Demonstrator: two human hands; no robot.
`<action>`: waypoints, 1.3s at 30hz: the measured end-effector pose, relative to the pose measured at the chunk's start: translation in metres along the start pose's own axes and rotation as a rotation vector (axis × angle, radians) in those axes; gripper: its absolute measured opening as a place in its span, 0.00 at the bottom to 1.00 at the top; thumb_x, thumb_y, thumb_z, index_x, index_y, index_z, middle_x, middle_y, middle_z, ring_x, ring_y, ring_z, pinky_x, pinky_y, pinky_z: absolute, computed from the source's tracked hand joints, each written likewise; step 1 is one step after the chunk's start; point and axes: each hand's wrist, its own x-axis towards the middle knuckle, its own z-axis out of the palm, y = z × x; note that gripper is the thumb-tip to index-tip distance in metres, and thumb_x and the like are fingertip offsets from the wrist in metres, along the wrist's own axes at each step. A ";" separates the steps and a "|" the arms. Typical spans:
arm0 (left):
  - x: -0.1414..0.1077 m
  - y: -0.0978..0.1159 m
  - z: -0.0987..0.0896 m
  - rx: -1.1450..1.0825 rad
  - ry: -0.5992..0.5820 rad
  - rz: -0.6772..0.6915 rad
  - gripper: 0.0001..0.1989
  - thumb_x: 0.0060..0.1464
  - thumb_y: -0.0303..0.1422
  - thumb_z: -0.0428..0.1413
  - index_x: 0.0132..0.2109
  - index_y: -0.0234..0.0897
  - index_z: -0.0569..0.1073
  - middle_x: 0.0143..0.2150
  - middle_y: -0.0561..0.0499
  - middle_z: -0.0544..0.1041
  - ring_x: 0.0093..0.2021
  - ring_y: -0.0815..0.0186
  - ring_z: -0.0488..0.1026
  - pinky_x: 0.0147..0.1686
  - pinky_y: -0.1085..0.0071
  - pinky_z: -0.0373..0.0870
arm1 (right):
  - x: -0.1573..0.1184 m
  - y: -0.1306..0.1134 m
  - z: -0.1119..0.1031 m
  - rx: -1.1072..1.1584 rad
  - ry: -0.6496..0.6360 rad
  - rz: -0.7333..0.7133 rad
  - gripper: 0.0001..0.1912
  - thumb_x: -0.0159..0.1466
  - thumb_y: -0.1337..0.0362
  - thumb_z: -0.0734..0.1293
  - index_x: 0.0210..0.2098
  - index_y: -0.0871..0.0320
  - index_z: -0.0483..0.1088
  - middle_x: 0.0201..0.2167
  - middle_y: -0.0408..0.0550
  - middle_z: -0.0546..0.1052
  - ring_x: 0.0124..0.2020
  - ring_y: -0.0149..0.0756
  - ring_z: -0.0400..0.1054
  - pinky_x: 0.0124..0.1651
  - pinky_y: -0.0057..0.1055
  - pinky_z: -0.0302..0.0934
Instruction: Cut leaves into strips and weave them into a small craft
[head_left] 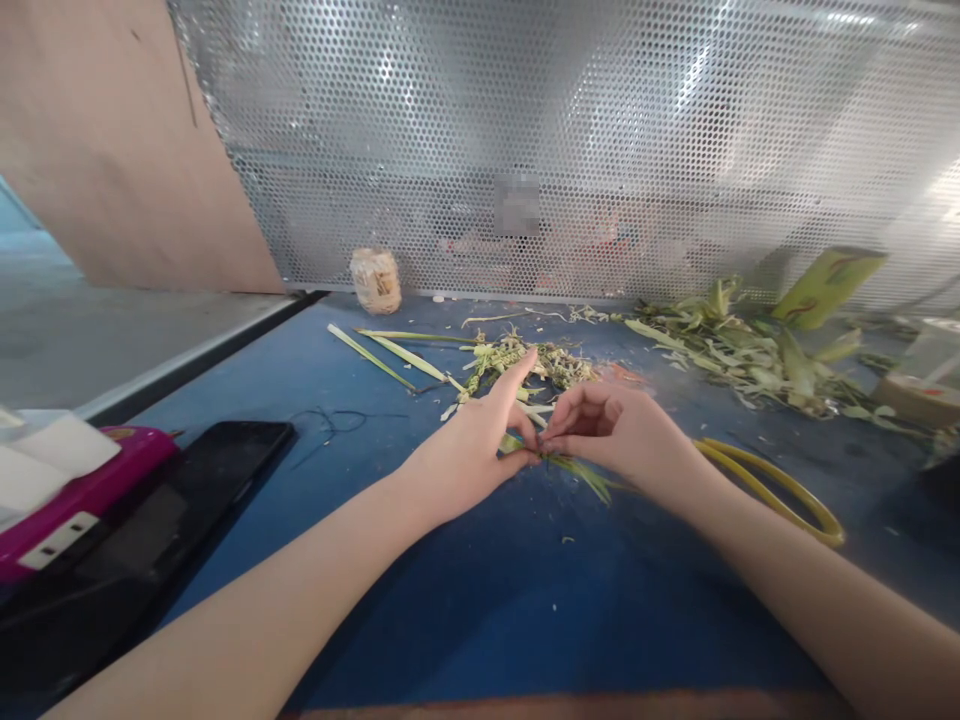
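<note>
My left hand (469, 445) reaches in over the blue table with its thumb and a finger pinched on a small bundle of green plant strips (585, 478), another finger raised. The bundle's thin ends fan out to the lower right, under my right hand (626, 430). That hand's thumb and fingertips are closed at the same spot, touching the left fingertips. Whether they grip the strips or a fine thread is too small to make out. Just beyond lies a loose heap of shredded plant scraps (555, 368), with several longer pale-green strips (386, 352) spread to its left.
A bigger pile of leaves (750, 360) lies back right, by a green-yellow packet (832, 287). A yellow ring (787, 487) rests near my right forearm. At left are a magenta power strip (142, 450) and black phone (244, 440). A wrapped roll (376, 281) stands before the perforated metal panel (450, 150).
</note>
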 end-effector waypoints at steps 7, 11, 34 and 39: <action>-0.001 0.004 -0.002 0.000 0.009 0.003 0.42 0.46 0.26 0.53 0.62 0.40 0.36 0.31 0.55 0.75 0.39 0.66 0.70 0.45 0.65 0.61 | -0.003 0.003 0.002 -0.158 0.060 -0.099 0.07 0.49 0.75 0.65 0.26 0.59 0.65 0.23 0.41 0.72 0.26 0.28 0.70 0.32 0.24 0.65; -0.002 0.007 -0.004 -0.027 -0.008 -0.006 0.42 0.46 0.25 0.52 0.62 0.39 0.35 0.32 0.54 0.75 0.40 0.66 0.70 0.45 0.65 0.61 | -0.006 0.003 0.002 -0.283 0.073 -0.173 0.07 0.51 0.75 0.63 0.27 0.57 0.65 0.25 0.41 0.73 0.28 0.28 0.69 0.33 0.26 0.65; 0.004 -0.015 -0.005 -0.606 -0.035 -0.320 0.57 0.39 0.35 0.61 0.61 0.31 0.26 0.35 0.44 0.77 0.40 0.60 0.72 0.44 0.60 0.61 | -0.012 0.006 0.003 -0.641 0.034 -0.570 0.08 0.60 0.68 0.57 0.32 0.53 0.66 0.31 0.43 0.73 0.32 0.30 0.67 0.36 0.27 0.62; 0.005 -0.007 -0.009 -0.690 -0.032 -0.387 0.57 0.38 0.32 0.62 0.61 0.29 0.27 0.33 0.46 0.77 0.40 0.62 0.72 0.46 0.61 0.60 | -0.014 0.006 0.003 -0.692 0.049 -0.618 0.07 0.61 0.69 0.56 0.34 0.54 0.64 0.31 0.44 0.72 0.33 0.30 0.66 0.37 0.27 0.61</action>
